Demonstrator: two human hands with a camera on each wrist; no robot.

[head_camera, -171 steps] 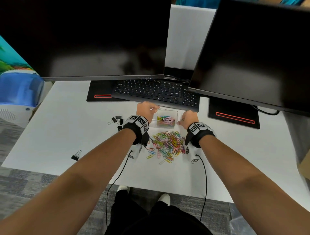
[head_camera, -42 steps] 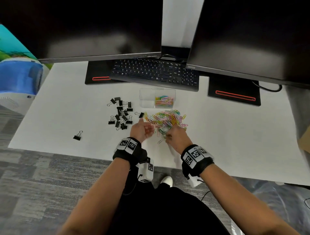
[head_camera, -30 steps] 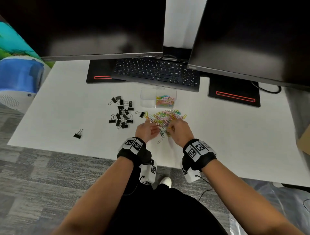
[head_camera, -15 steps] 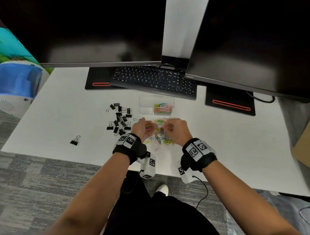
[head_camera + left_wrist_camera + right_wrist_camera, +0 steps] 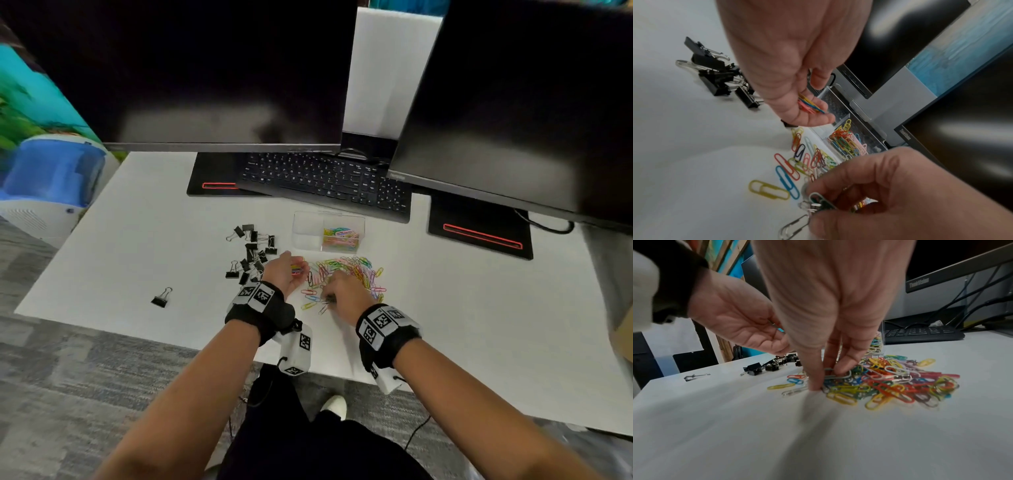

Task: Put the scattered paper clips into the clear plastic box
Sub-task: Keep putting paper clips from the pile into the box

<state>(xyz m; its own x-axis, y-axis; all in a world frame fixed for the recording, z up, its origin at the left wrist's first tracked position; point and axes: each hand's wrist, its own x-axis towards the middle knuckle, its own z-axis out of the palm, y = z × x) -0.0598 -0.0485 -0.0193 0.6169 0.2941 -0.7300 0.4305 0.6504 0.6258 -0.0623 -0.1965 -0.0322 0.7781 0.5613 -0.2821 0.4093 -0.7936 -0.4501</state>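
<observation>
A heap of coloured paper clips [image 5: 349,274] lies on the white desk, just in front of the clear plastic box [image 5: 310,229], whose right compartment holds more clips [image 5: 340,236]. My left hand [image 5: 286,274] hovers at the heap's left edge, its fingers curled around a few clips [image 5: 810,104]. My right hand [image 5: 342,294] reaches down into the near side of the heap, pinching several clips [image 5: 818,203] between thumb and fingers [image 5: 846,363]. The heap [image 5: 890,382] spreads to the right of that hand.
Black binder clips [image 5: 251,255] lie in a cluster left of my left hand, one more [image 5: 161,298] further left. A keyboard [image 5: 325,180] and two monitors [image 5: 205,68] stand behind the box. The desk's front edge [image 5: 137,329] runs under my wrists.
Both hands came back from the box to the heap. Over the last second the left hand has kept clips in its curled fingers while the right hand dipped to the heap's near edge and pinched clips.
</observation>
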